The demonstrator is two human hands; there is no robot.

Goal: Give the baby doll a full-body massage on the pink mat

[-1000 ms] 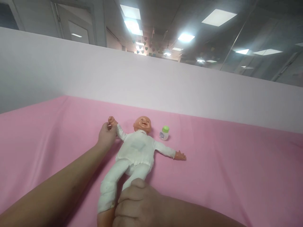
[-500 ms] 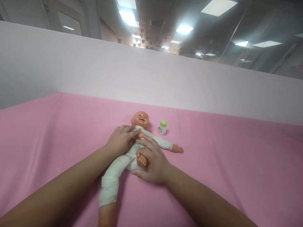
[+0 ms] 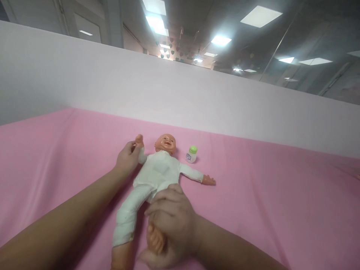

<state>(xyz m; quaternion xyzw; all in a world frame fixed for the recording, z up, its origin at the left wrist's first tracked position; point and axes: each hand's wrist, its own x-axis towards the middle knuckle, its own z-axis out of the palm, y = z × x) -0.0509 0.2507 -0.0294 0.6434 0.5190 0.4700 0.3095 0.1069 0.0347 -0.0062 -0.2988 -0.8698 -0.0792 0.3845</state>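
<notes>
While the left hand (image 3: 128, 159) grips the doll's (image 3: 157, 174) arm, the right hand (image 3: 171, 225) clasps its foot. A bottle (image 3: 191, 154) stands near the head. Bare pink worktop (image 3: 281, 195) spreads rightward.

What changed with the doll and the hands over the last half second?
The left hand left the doll's chest and now holds its arm raised by the head. The right hand drew the doll's leg back down, gripping the foot. The small bottle stayed put.

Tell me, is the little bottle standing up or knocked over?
Standing up. The little bottle sits on the pink sheet with its green cap on top, beside the doll's head.
</notes>
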